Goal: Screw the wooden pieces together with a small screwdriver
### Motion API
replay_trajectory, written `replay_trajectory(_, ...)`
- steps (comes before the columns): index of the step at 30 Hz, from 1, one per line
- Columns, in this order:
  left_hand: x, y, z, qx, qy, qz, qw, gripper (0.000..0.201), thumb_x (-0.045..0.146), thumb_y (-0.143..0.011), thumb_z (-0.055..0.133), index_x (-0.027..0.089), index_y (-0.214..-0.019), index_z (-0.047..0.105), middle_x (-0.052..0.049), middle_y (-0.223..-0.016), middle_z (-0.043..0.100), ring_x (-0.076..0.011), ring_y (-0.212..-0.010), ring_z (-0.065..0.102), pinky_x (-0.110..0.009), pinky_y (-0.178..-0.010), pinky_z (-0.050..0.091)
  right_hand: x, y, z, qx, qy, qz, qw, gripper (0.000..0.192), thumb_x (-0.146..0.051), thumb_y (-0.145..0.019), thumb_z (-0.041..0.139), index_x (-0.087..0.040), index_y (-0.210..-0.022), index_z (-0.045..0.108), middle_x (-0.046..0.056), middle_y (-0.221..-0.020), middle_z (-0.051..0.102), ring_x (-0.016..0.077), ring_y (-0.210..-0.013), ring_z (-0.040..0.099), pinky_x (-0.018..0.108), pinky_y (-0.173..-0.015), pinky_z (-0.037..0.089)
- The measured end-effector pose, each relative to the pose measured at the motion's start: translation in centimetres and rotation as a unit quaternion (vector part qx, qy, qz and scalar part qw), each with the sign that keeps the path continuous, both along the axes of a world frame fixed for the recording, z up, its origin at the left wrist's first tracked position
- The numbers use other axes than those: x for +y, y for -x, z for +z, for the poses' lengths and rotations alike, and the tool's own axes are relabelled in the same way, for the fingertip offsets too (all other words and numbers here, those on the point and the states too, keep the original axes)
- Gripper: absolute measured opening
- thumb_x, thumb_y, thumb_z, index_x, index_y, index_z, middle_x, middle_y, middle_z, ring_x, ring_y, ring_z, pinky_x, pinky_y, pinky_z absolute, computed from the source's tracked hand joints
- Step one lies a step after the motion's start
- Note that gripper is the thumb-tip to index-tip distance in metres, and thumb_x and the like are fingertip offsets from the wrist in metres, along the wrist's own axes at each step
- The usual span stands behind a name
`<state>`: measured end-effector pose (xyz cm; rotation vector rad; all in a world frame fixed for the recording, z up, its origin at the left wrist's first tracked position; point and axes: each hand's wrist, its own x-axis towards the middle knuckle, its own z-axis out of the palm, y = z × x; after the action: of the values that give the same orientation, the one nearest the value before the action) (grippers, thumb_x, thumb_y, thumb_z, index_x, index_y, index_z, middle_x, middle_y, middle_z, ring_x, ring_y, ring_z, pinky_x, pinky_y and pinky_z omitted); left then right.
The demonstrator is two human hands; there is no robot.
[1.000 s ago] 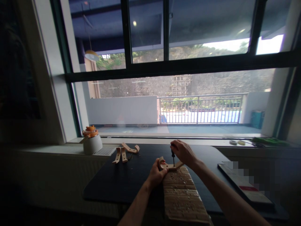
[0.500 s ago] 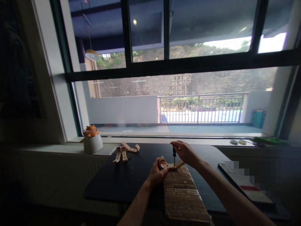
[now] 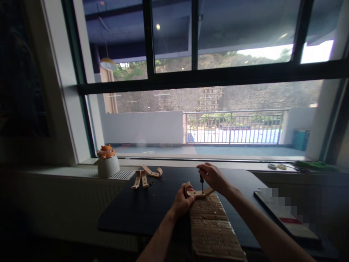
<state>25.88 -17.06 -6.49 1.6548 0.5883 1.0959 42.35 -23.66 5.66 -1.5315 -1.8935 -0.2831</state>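
A curved wooden hook [image 3: 200, 194] lies on the far end of a rough, ridged wooden board [image 3: 211, 222]. My left hand [image 3: 183, 200] is closed around the hook's curled left end, steadying it against the board. In my right hand [image 3: 214, 177] is a screwdriver [image 3: 202, 180], gripped by its dark handle and standing nearly upright. Its tip meets the hook near the middle; whether a screw sits under it is too small to tell. Several more wooden hooks [image 3: 144, 178] lie at the table's far left, beside some small screws [image 3: 152, 181].
The dark table [image 3: 131, 214] stands against a window sill. On the sill at left is a grey pot with an orange lid [image 3: 108, 163]. Tape rolls [image 3: 276, 166] and a green item [image 3: 313, 165] lie on the right of the sill. A flat, partly blurred object [image 3: 289, 218] rests at the table's right.
The screwdriver leans slightly more, its handle shifted a little left in my right hand. My left hand keeps its hold on the hook. The whole view has shifted slightly.
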Motion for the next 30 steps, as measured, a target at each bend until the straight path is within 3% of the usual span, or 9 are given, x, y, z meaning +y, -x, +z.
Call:
replay_trajectory(6, -0.2, 0.1, 0.3, 0.005, 0.008, -0.002, 1.0, 0.033, 0.019, -0.068, 0.07, 0.016, -0.096, 0.054, -0.004, -0.091, 0.064, -0.0168, -0.082, 0.06, -0.028, -0.08, 0.046, -0.3, -0.7, 0.4, -0.008, 0.007, -0.035, 0.999, 0.021, -0.032, -0.093, 0.056, -0.016, -0.105, 0.063, 0.004, -0.099, 0.065, 0.0163, -0.082, 0.063, 0.037, -0.074, 0.054)
replay_trajectory(16, -0.2, 0.2, 0.3, 0.005, 0.006, -0.002, 1.0, 0.033, 0.019, -0.068, 0.07, 0.016, -0.096, 0.054, -0.005, -0.092, 0.064, -0.0171, -0.083, 0.059, -0.029, -0.081, 0.045, -0.9, -0.3, 1.3, -0.04, 0.034, 0.004, 0.999, 0.023, -0.031, -0.094, 0.055, -0.017, -0.11, 0.062, 0.004, -0.097, 0.066, 0.0164, -0.082, 0.064, 0.037, -0.075, 0.054)
replay_trajectory(30, -0.1, 0.1, 0.1, 0.005, 0.006, -0.005, 1.0, 0.032, 0.02, -0.069, 0.07, 0.016, -0.096, 0.054, -0.005, -0.092, 0.065, -0.0167, -0.082, 0.061, -0.028, -0.08, 0.046, -0.4, -0.5, 1.1, -0.051, 0.051, -0.077, 0.994, 0.022, -0.034, -0.093, 0.057, -0.016, -0.104, 0.063, 0.005, -0.1, 0.065, 0.0171, -0.085, 0.063, 0.037, -0.075, 0.054)
